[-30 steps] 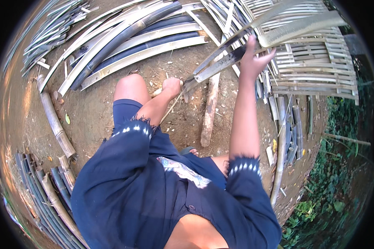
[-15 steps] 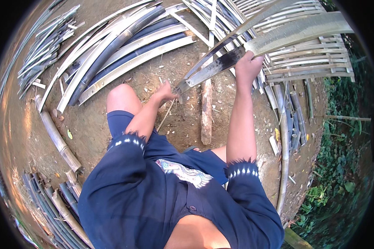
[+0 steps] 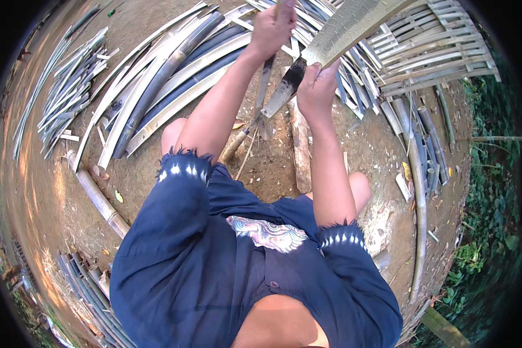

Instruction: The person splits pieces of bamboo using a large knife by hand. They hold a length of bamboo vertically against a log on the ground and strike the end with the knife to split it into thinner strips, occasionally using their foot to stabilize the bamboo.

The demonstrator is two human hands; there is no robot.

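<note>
My left hand [image 3: 271, 32] is raised at the top and closed round a narrow bamboo strip [image 3: 264, 84], whose dark lower part hangs below the fist. Lower and to the right, my right hand [image 3: 318, 95] grips a wide split bamboo piece [image 3: 356, 26], pale inside with a blackened patch near its lower end. The two pieces stand apart at the hands and come close together at their lower ends. Below them a knife [image 3: 234, 146] with a wooden handle rests near the ground between my legs, its blade partly hidden behind the bamboo.
A short log [image 3: 300, 145] lies on the dirt ahead of me. Long split bamboo pieces [image 3: 174, 69] are heaped at the far left, with thin strips [image 3: 75, 87] beyond. A slatted bamboo panel [image 3: 435, 46] lies far right. Bamboo poles [image 3: 417, 214] and green plants [image 3: 493, 214] line the right.
My left hand has moved up and away from the lower end of the bamboo and now grips the narrow strip. My right hand has shifted left with the wide piece. The knife handle now shows.
</note>
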